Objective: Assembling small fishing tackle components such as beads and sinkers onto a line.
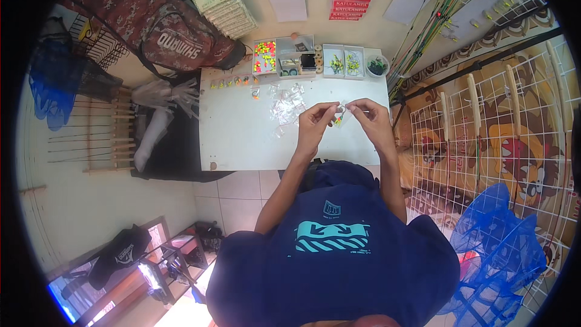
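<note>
My left hand (316,127) and my right hand (373,122) are raised over the front right part of a white table (236,139). Between them is a small clear plastic bag (341,117), with bits of orange, yellow and green showing in it. The fingers of each hand are pinched at the bag's upper edge. What exactly lies inside is too small to make out. To the left of my hands, a loose pile of clear plastic bags (285,108) is spread on the tabletop.
Along the table's back stand a tray of bright small pieces (265,56), white boxes (334,60) and a round tub (378,65). Several small colourful items (229,82) form a row at left. A camouflage bag (175,42) flanks the table; a wire rack (490,121) stands right.
</note>
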Demonstrator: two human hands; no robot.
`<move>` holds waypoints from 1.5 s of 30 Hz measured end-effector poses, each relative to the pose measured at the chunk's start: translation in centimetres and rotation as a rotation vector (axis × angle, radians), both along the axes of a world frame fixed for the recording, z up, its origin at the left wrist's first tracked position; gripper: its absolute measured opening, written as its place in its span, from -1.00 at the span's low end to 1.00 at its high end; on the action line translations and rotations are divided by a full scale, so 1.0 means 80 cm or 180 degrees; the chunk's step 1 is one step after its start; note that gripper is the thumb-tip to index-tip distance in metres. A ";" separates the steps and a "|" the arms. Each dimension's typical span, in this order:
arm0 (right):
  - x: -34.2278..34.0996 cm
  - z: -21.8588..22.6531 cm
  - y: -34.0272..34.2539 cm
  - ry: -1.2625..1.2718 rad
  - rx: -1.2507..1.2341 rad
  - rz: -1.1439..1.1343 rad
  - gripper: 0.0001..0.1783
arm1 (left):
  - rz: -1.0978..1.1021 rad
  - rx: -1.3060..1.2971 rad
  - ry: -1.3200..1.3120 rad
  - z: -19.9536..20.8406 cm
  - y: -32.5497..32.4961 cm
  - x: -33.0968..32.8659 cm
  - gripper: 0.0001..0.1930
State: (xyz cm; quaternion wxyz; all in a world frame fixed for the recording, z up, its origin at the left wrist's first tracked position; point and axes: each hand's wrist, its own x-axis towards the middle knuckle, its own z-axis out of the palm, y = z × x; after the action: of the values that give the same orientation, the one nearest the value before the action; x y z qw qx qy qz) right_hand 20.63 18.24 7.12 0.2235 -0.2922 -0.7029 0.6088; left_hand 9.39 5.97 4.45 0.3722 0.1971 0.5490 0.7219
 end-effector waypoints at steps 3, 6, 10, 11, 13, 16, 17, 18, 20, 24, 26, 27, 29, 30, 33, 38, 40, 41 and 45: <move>0.003 0.000 -0.001 0.0032 -0.0136 0.0070 -0.81 | -0.0011 0.0095 -0.0222 -0.003 -0.001 0.002 -0.78; 0.007 0.002 -0.002 -0.0013 -0.0107 0.0113 -0.79 | -0.0035 0.0135 -0.0406 0.004 -0.001 0.005 -0.80; 0.008 0.005 -0.005 -0.0090 0.0084 0.0093 -0.79 | -0.0024 0.0133 -0.0210 0.010 -0.001 0.007 -0.80; 0.009 0.004 -0.005 -0.0090 0.0086 0.0092 -0.79 | -0.0025 0.0134 -0.0210 0.010 -0.001 0.008 -0.80; 0.011 0.002 -0.005 -0.0031 0.0207 0.0153 -0.79 | 0.0028 0.0177 -0.0159 0.009 0.000 0.010 -0.81; 0.011 0.009 -0.008 -0.0145 0.0184 0.0315 -0.80 | 0.0034 0.0180 -0.0241 0.005 -0.004 0.009 -0.82; 0.013 0.007 -0.006 -0.0096 0.0348 0.0415 -0.80 | 0.0051 0.0158 -0.0182 0.006 -0.005 0.010 -0.82; 0.014 0.006 -0.006 -0.0075 0.0347 0.0444 -0.80 | 0.0071 0.0125 -0.0189 0.006 -0.005 0.011 -0.82; 0.015 0.005 -0.008 -0.0051 0.0349 0.0477 -0.80 | 0.0094 0.0095 -0.0194 0.006 -0.007 0.013 -0.82; 0.015 0.007 -0.015 -0.0121 0.0218 0.0595 -0.80 | 0.0225 0.0145 -0.0099 0.006 -0.012 0.019 -0.82; 0.015 0.010 -0.018 -0.0153 0.0240 0.0710 -0.80 | 0.0297 0.0157 -0.0053 0.008 -0.014 0.021 -0.82; 0.016 0.010 -0.018 -0.0119 0.0277 0.0719 -0.79 | 0.0280 0.0107 -0.0028 0.010 -0.015 0.022 -0.82; 0.017 0.011 -0.018 -0.0070 0.0314 0.0726 -0.78 | 0.0260 0.0055 0.0014 0.015 -0.018 0.022 -0.81; 0.017 0.009 -0.017 -0.0149 0.0398 0.0726 -0.78 | 0.0190 0.0033 -0.0019 0.018 -0.020 0.022 -0.80; 0.013 0.015 -0.017 -0.0357 0.0604 0.0826 -0.79 | 0.0059 -0.0037 -0.0117 0.026 -0.028 0.019 -0.79; -0.001 0.026 -0.021 -0.0429 0.0751 0.0949 -0.81 | 0.0071 -0.0074 -0.0039 0.019 -0.036 0.008 -0.76; -0.006 0.029 -0.030 -0.0388 0.0611 0.0816 -0.82 | 0.0346 0.0104 -0.0071 0.013 -0.037 0.006 -0.74; -0.010 0.031 -0.032 -0.0343 0.0481 0.0693 -0.83 | 0.0331 0.0110 -0.0069 0.016 -0.037 0.004 -0.74; -0.021 0.020 -0.046 0.0110 0.0018 0.0422 -0.80 | 0.0706 0.0101 -0.0208 0.020 -0.043 -0.003 -0.74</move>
State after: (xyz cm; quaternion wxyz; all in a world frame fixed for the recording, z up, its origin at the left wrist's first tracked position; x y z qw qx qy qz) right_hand 18.93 14.53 8.73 0.1956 -0.2338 -0.7185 0.6252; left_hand 9.12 2.50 6.08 0.3045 0.1174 0.5435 0.7733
